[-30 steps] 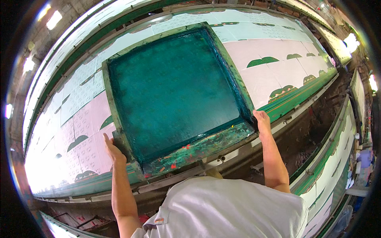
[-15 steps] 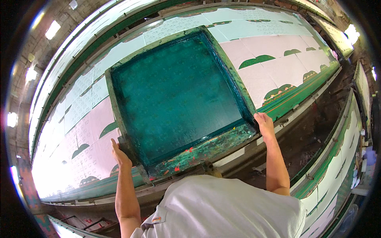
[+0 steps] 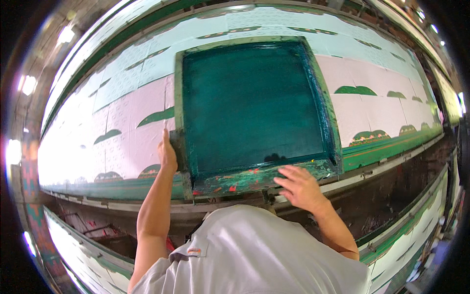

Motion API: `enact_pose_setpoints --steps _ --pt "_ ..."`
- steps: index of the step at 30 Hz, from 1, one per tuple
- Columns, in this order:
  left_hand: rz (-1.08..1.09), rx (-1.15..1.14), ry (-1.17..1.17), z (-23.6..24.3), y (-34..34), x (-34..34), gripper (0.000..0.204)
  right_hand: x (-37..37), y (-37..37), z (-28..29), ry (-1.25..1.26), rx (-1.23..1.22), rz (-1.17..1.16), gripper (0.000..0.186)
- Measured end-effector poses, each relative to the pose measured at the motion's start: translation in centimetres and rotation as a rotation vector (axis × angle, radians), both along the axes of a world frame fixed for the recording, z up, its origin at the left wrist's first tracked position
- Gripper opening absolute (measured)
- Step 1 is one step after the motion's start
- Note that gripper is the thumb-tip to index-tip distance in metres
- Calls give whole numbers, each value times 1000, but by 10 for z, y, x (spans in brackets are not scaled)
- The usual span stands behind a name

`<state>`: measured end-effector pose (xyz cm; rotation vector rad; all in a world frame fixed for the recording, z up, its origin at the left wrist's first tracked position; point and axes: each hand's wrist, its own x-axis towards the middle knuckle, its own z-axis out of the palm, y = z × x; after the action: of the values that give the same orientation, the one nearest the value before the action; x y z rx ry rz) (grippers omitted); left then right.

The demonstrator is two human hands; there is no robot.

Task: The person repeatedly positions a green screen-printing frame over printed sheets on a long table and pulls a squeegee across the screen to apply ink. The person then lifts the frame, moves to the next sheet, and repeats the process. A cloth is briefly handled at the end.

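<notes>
Frame point(image 3: 254, 178) has left hand point(image 3: 167, 153) at left side, grip unclear; right hand point(image 3: 299, 188) open at near edge; shirt tag point(image 3: 195, 251) unreadable.

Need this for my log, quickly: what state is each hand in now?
Left hand: at the left side of the green frame; whether its grip is closed cannot be told.
Right hand: open at the frame's near edge, nothing seen held.

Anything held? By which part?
The left hand is at the dark block on the left of the green frame; whether it grips cannot be told. The right hand, fingers spread, holds nothing.
</notes>
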<state>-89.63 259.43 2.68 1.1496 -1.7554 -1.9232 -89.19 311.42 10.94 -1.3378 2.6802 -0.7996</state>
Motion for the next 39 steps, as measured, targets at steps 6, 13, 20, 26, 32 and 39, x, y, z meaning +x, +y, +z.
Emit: enact_pose_setpoints --steps 6,13,20,26,32,39 --pt "8 -228 -106 -12 -4 -7 81 2 -36 -6 118 101 -1 49" --pt "-83 -343 -289 1 3 -11 90 -19 -97 3 -15 264 -46 44" --pt "-146 -504 -221 13 10 -9 72 -22 -102 22 -155 435 -81 39" --pt "-171 -527 -138 12 11 -4 65 16 -103 2 20 299 -118 48" --pt "-172 -496 -154 16 12 -4 64 10 -114 -23 247 225 -124 52" --pt "-156 -467 -134 18 11 -3 60 -90 -144 -42 316 213 -99 56"
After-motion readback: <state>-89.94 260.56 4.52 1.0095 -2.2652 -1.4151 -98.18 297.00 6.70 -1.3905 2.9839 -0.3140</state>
